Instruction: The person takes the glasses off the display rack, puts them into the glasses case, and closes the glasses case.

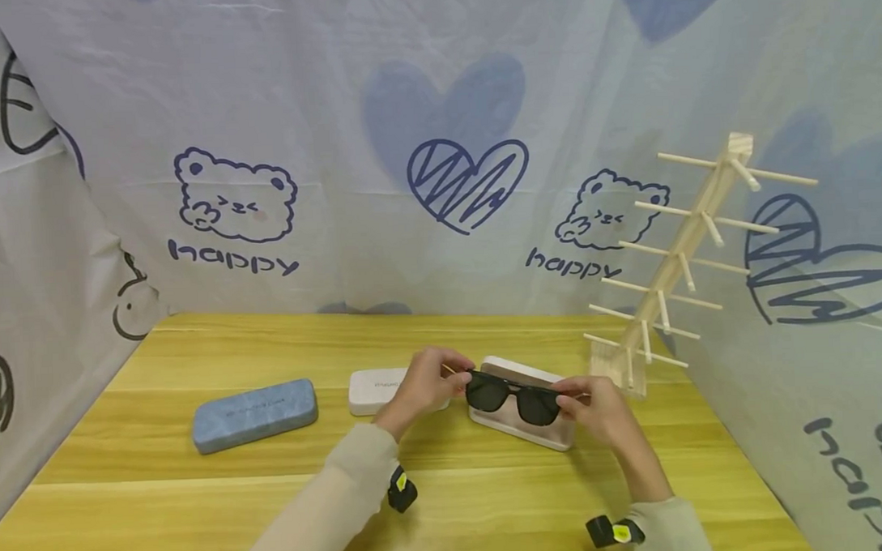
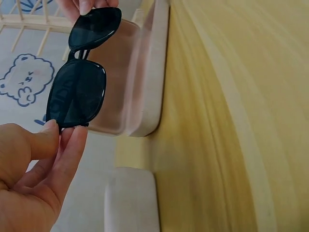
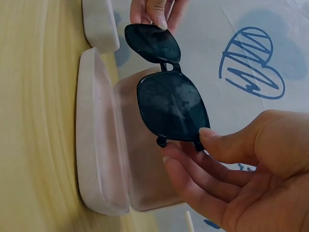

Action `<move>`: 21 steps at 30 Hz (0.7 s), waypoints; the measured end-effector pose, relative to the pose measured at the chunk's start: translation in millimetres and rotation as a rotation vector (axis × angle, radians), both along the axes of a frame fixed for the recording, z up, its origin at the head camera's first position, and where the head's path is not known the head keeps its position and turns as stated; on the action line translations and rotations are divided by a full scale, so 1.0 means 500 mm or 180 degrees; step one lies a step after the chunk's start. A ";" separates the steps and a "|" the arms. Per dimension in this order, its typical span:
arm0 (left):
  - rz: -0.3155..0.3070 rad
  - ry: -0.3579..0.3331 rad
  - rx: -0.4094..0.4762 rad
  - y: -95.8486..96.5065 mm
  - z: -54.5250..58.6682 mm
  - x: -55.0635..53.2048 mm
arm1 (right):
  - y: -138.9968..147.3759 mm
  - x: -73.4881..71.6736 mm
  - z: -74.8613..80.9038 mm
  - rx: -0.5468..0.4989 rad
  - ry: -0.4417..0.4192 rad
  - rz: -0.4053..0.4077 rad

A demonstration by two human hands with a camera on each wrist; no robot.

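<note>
Black sunglasses point(image 1: 514, 397) with dark lenses are held up by both hands, one at each end of the frame. My left hand point(image 1: 425, 388) pinches the left end between thumb and fingers; in the left wrist view its thumb lies at the lens corner. At the other end my right hand point(image 1: 599, 408) pinches the frame, thumb on the front and fingers behind. Behind and below the sunglasses stands an open white glasses case point(image 3: 91, 140) with a pinkish lining, its lid raised. No glasses show in the visible part of its inside.
A closed white case point(image 1: 368, 391) lies left of the open one, partly behind the left hand. Farther left is a closed blue case point(image 1: 256, 416). A wooden rack point(image 1: 674, 267) with several pegs rises at the right back. Printed cloth point(image 1: 318, 93) encloses the wooden table point(image 1: 165, 512).
</note>
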State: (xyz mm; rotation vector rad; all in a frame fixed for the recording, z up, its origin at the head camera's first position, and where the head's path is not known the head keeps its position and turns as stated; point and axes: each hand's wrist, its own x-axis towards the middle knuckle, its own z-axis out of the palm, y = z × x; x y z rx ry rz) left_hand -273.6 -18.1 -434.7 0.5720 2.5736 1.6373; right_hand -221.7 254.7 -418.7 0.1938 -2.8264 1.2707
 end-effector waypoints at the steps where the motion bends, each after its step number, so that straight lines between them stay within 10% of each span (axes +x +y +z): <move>1: 0.0012 0.0015 -0.0032 0.003 -0.002 -0.001 | 0.001 0.000 -0.002 -0.0003 -0.0019 -0.0009; 21: 0.0061 0.0134 -0.0163 0.051 -0.039 -0.015 | 0.017 0.005 -0.030 0.0019 -0.0074 -0.0359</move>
